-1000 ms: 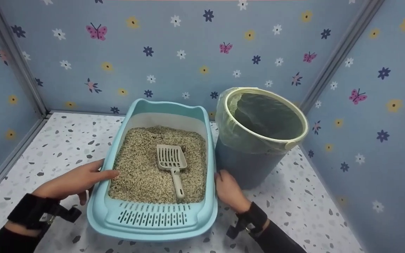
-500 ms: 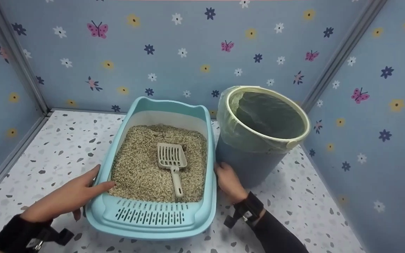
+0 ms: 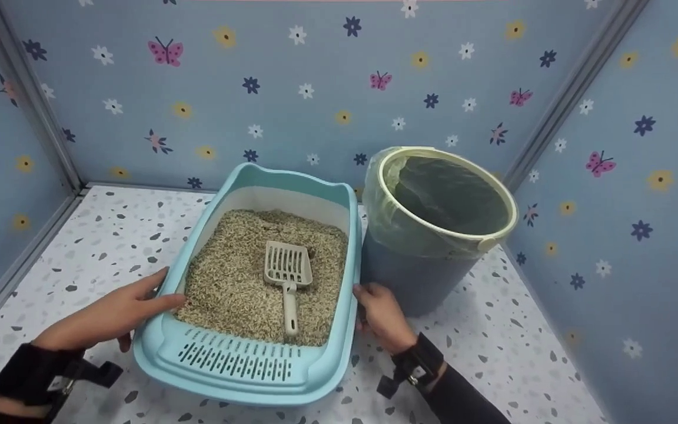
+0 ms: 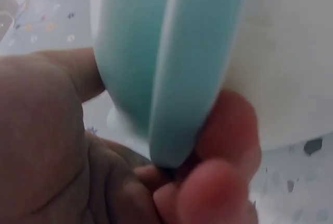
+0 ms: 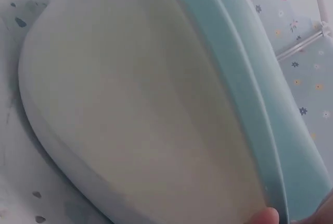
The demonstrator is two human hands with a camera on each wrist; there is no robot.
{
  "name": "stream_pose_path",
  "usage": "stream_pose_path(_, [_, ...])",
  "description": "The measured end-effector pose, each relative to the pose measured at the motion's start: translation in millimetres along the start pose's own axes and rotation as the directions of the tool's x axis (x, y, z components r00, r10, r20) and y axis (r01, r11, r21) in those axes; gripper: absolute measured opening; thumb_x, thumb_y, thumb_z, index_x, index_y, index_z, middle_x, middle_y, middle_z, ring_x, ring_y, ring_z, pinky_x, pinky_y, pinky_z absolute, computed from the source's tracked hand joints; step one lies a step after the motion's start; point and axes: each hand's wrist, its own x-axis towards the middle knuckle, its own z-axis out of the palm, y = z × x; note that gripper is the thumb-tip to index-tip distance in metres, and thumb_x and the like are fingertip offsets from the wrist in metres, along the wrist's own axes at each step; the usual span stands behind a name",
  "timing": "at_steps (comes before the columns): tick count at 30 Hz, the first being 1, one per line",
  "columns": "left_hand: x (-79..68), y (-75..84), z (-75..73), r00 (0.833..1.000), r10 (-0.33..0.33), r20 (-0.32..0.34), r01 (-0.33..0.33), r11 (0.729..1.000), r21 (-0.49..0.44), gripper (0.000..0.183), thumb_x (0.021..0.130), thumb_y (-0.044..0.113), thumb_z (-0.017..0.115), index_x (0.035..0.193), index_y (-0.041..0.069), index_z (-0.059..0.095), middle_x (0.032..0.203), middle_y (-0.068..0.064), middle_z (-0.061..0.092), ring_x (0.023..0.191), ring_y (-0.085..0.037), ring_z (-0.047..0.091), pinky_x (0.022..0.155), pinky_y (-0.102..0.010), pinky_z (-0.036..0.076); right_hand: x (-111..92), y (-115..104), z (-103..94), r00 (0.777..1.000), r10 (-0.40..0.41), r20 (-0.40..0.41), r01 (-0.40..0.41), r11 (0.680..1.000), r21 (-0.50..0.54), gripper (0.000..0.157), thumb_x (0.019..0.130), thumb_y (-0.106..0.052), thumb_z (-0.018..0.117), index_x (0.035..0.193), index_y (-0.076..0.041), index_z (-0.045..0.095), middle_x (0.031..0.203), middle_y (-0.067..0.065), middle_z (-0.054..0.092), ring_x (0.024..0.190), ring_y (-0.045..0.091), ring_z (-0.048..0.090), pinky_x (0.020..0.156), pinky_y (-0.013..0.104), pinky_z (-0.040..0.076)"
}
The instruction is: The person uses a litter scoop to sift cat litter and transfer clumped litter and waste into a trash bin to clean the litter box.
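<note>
A light-blue cat litter box (image 3: 256, 388) holds brown granular litter (image 3: 227, 277) and sits slightly turned on the table. On the litter lies a beige slotted litter scoop (image 3: 289, 271), its handle toward the front. My left hand (image 3: 112, 309) grips the box's left rim, thumb over the top; the left wrist view shows fingertips (image 4: 229, 125) curled beneath the rim. At the opposite side, my right hand (image 3: 385, 315) pinches the right rim. In the right wrist view one fingertip (image 5: 265, 216) shows under that rim, against the pale lower wall; most of the hand is outside this view.
Close to the box's right side stands a grey-blue trash bin (image 3: 415, 282) with a cream ring and a translucent liner bag (image 3: 398, 227). Flower-patterned wall panels (image 3: 315, 70) enclose the speckled white tabletop (image 3: 133, 229) at the back and both sides.
The litter box has turned a little, its front end swinging left and its back end right, with the scoop turning along. Both hands stay at its sides; the bin stays put.
</note>
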Motion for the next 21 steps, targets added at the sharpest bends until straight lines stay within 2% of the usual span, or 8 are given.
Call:
stream_pose_path(3, [1.4, -2.7, -5.9, 1.0, -0.005, 0.001, 0.005, 1.0, -0.016, 0.095, 0.117, 0.053, 0.056, 0.179, 0.015, -0.006, 0.081, -0.013, 0.07, 0.061, -0.027, 0.068, 0.048, -0.041, 0.059, -2.8, -0.4, -2.9, 0.998, 0.035, 0.059, -0.038, 0.999, 0.035, 0.036, 0.117, -0.03, 0.06, 0.127, 0.005, 0.06, 0.077, 0.005, 0.058, 0.054, 0.013, 0.055, 0.048, 0.025, 0.044])
stream_pose_path(6, [-2.8, -1.3, -3.2, 1.0, -0.015, -0.02, 0.015, 1.0, -0.023, 0.094, 0.117, 0.053, 0.054, 0.179, 0.014, -0.006, 0.08, -0.014, 0.07, 0.062, -0.03, 0.07, 0.049, -0.043, 0.06, 0.2, -2.1, -5.0, 0.994, 0.069, 0.086, -0.073, 0.996, 0.054, 0.032, 0.117, -0.03, 0.06, 0.121, 0.001, 0.06, 0.076, 0.004, 0.058, 0.055, 0.013, 0.056, 0.048, 0.025, 0.043])
stream_pose_path(9, [-12.8, 0.9, 6.0, 0.997, -0.051, -0.05, 0.051, 0.999, -0.01, 0.096, 0.117, 0.055, 0.053, 0.178, 0.011, -0.007, 0.082, -0.014, 0.07, 0.063, -0.03, 0.068, 0.047, -0.043, 0.059, 10.5, -3.0, -5.5, 0.995, 0.073, 0.064, -0.075, 0.996, 0.041, 0.03, 0.117, -0.032, 0.058, 0.117, -0.001, 0.06, 0.077, 0.003, 0.056, 0.057, 0.015, 0.056, 0.049, 0.027, 0.042])
stream_pose_path(14, [-31.5, 0.7, 20.3, 0.989, -0.115, -0.089, 0.115, 0.993, -0.007, 0.095, 0.116, 0.055, 0.055, 0.178, 0.006, 0.001, 0.086, -0.012, 0.066, 0.067, -0.027, 0.063, 0.048, -0.042, 0.06, 28.7, -3.1, -5.5, 0.998, 0.06, -0.003, -0.06, 0.998, 0.007, 0.033, 0.117, -0.035, 0.055, 0.122, -0.003, 0.06, 0.084, 0.004, 0.054, 0.063, 0.016, 0.052, 0.054, 0.031, 0.042])
stream_pose_path(19, [-33.9, 1.7, 27.7, 0.99, -0.063, -0.122, 0.062, 0.998, -0.015, 0.089, 0.117, 0.048, 0.057, 0.176, 0.0, 0.01, 0.083, -0.011, 0.069, 0.062, -0.027, 0.064, 0.045, -0.04, 0.058, 34.3, -2.9, -8.9, 0.998, 0.048, 0.028, -0.048, 0.999, 0.004, 0.028, 0.118, -0.032, 0.054, 0.116, -0.004, 0.056, 0.079, 0.002, 0.052, 0.06, 0.014, 0.048, 0.053, 0.028, 0.038])
stream_pose_path(21, [-33.2, 1.7, 26.5, 0.99, -0.065, -0.126, 0.064, 0.998, -0.009, 0.089, 0.117, 0.047, 0.057, 0.176, 0.0, 0.011, 0.083, -0.011, 0.07, 0.061, -0.026, 0.063, 0.045, -0.039, 0.058, 33.9, -2.7, -9.7, 0.997, 0.044, 0.058, -0.045, 0.999, 0.019, 0.027, 0.118, -0.032, 0.053, 0.113, -0.005, 0.054, 0.075, 0.0, 0.05, 0.057, 0.013, 0.046, 0.051, 0.027, 0.037])
